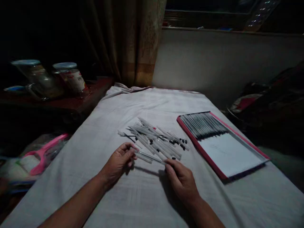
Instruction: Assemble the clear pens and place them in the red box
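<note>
My left hand (120,161) and my right hand (181,179) rest on a white cloth (142,196). Between them they hold a clear pen barrel (148,156), the left fingers pinched on one end and the right fingers on the other. Just beyond lies a loose pile of clear pen barrels with black caps and thin refills (154,139). To the right sits a red-edged tray (237,158) with a row of finished pens (204,125) lined up at its far end.
Two lidded jars (68,77) stand on a dark red shelf at the left. A pink plastic item (44,152) lies low at the left. A curtain (140,41) hangs behind; dark bundled cloth (273,98) sits at the right.
</note>
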`<state>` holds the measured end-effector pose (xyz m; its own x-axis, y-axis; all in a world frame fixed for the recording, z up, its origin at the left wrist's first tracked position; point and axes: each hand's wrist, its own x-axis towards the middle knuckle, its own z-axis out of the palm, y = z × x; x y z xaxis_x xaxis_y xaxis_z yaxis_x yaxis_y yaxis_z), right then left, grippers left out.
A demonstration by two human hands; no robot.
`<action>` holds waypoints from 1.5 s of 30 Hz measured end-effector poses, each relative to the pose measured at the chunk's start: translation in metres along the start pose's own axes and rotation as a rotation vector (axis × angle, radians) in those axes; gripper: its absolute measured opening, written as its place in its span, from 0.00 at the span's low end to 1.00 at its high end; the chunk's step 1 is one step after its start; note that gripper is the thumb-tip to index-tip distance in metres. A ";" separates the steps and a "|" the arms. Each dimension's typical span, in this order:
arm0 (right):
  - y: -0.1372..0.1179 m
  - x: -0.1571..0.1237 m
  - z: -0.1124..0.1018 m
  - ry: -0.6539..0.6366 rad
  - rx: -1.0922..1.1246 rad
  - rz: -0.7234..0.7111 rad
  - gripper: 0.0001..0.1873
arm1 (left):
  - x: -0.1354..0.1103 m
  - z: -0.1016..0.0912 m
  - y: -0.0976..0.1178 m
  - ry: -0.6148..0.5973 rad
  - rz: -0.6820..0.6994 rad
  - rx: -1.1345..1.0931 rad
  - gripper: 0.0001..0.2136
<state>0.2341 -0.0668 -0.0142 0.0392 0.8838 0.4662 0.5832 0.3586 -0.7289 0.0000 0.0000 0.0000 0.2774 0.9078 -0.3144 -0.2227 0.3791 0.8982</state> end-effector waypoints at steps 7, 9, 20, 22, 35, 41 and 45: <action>-0.003 -0.002 -0.001 -0.110 0.024 0.045 0.11 | -0.002 0.009 -0.004 -0.008 0.053 0.051 0.23; -0.002 -0.003 -0.001 -0.168 0.024 0.056 0.11 | -0.003 0.010 -0.007 -0.040 0.046 0.097 0.21; 0.003 -0.004 -0.004 -0.342 -0.019 0.042 0.13 | -0.005 -0.011 0.004 -0.303 0.421 0.960 0.08; 0.002 -0.003 -0.004 -0.398 -0.020 0.065 0.13 | -0.005 -0.013 0.005 -0.333 0.446 0.998 0.08; 0.002 0.000 0.002 -0.456 -0.063 0.047 0.14 | -0.002 -0.014 -0.002 -0.347 0.552 1.026 0.09; -0.006 0.007 0.002 -0.393 -0.096 0.065 0.13 | 0.002 -0.007 -0.004 -0.211 0.371 0.751 0.09; 0.013 0.046 -0.037 0.003 -0.166 0.008 0.15 | 0.008 -0.007 -0.005 -0.120 0.222 0.405 0.25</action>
<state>0.2734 -0.0320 0.0162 0.0460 0.8855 0.4624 0.7090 0.2972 -0.6395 -0.0031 0.0065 -0.0091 0.3757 0.9228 -0.0854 0.0873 0.0565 0.9946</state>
